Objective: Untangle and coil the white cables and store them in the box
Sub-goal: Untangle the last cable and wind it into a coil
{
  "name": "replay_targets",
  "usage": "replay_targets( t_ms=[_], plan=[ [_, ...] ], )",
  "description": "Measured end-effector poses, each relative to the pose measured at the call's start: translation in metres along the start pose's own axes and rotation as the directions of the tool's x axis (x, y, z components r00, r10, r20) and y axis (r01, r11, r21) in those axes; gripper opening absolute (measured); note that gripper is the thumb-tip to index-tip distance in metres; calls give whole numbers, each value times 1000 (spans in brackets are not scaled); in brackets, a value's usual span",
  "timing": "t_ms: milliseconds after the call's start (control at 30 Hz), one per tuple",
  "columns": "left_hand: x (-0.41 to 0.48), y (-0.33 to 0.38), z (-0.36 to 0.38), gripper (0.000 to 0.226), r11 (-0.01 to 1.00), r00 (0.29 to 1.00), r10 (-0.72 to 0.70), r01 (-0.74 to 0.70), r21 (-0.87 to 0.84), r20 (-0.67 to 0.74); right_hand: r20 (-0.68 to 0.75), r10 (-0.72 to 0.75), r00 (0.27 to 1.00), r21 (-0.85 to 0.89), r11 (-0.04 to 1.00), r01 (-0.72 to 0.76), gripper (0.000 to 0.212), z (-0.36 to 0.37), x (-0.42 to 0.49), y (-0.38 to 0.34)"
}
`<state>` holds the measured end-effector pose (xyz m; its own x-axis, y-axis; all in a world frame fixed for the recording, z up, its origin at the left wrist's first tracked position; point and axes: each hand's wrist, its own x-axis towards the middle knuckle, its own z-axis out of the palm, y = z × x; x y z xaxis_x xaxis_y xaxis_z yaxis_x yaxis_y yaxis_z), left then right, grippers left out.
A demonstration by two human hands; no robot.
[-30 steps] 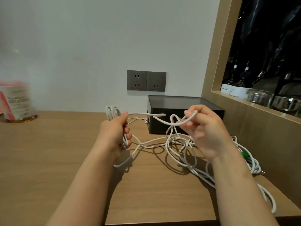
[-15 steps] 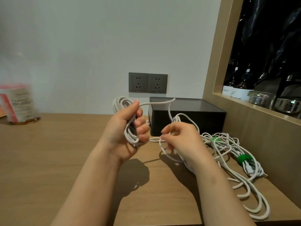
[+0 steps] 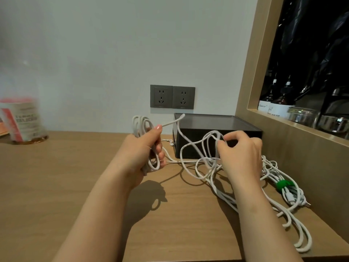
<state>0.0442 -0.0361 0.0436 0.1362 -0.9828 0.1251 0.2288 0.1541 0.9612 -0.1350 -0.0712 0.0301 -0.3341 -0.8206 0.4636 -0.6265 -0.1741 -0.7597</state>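
Note:
My left hand (image 3: 143,154) grips a coil of white cable (image 3: 140,125), several loops standing above and hanging below the fist. From the coil a strand arches toward the black box (image 3: 215,137) against the wall. My right hand (image 3: 239,150) pinches a raised loop of white cable (image 3: 209,136) in front of the box. Below and to the right a tangle of white cables (image 3: 268,186) lies on the wooden counter (image 3: 56,176), partly bundled by a green tie (image 3: 283,184). Part of the tangle is hidden behind my right forearm.
A double wall socket (image 3: 172,96) sits above the box. A blurred jar with a pink and white label (image 3: 22,121) stands at the far left. A wooden-framed niche (image 3: 283,118) with bottles and glass jars bounds the counter on the right.
My left hand with the coil has stayed about level. My right hand has risen and moved right, lifting a loop of cable in front of the box. The loose strand now arches higher.

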Motion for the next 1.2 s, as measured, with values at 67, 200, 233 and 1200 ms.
replay_targets(
  t_ms=[67,200,233,1200],
  plan=[
    [0,-3,1,36,968,998,58,-54,243,-9,83,4,997,148,989,-16,15,-7,2,-9],
    [-1,-4,3,37,899,992,86,-115,422,87,358,-37,933,558,810,-182,21,-20,-8,-32],
    [-2,-4,3,37,892,989,77,-126,435,128,418,-92,904,574,798,-184,30,-21,-11,-35],
    [1,-9,5,17,997,993,-72,71,6,89,-62,-364,929,-58,931,361,14,2,-7,-17]
  ],
)
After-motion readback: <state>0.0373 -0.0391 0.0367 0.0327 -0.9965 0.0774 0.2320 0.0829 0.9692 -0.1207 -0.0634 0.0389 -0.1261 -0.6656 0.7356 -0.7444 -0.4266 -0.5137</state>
